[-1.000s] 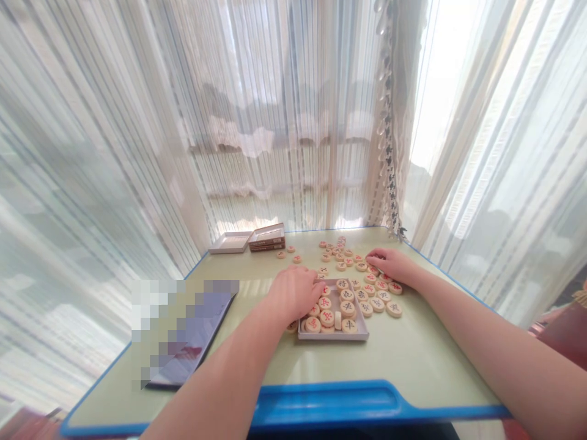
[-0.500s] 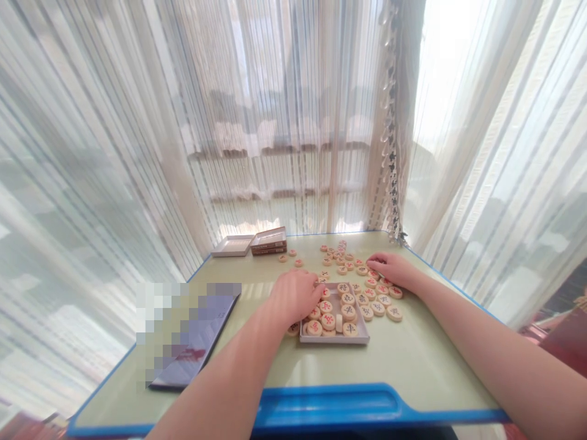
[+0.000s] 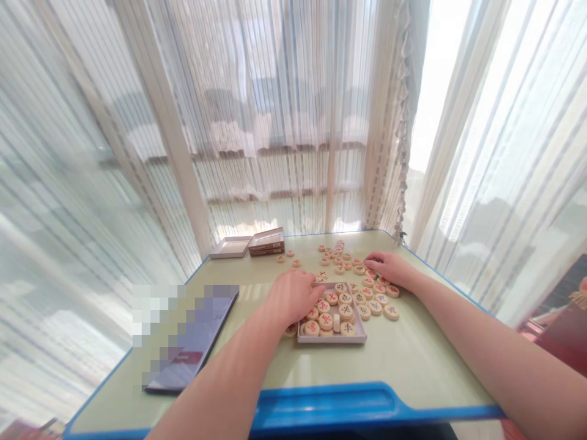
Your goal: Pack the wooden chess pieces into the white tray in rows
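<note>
A shallow white box (image 3: 332, 339) holds round wooden Chinese chess pieces with red or black characters. One chess piece (image 3: 336, 322) in it stands on edge. My left hand (image 3: 298, 294) lies over the box's left side, its fingers apart and its thumb reaching inside, just left of a red-marked piece (image 3: 331, 297). It hides that corner and part of the pieces below. To the right of the box, my right hand (image 3: 389, 269) rests at the loose chess pieces (image 3: 379, 298), fingers loosely bent with a gap at the thumb. I see no piece held there.
On the green table (image 3: 321, 366) with a blue rim, a tablet (image 3: 202, 336), partly pixelated, lies at the left. Toward the back left are an open tray-like lid (image 3: 230, 247) and stacked brown boxes (image 3: 267, 242). More pieces (image 3: 337, 253) lie scattered at the back. Sheer curtains (image 3: 284, 122) hang behind.
A red-marked piece in the box, partly under my left fingers before, now lies in fuller view beside the thumb. My right hand has hardly moved. The whole view has shifted slightly.
</note>
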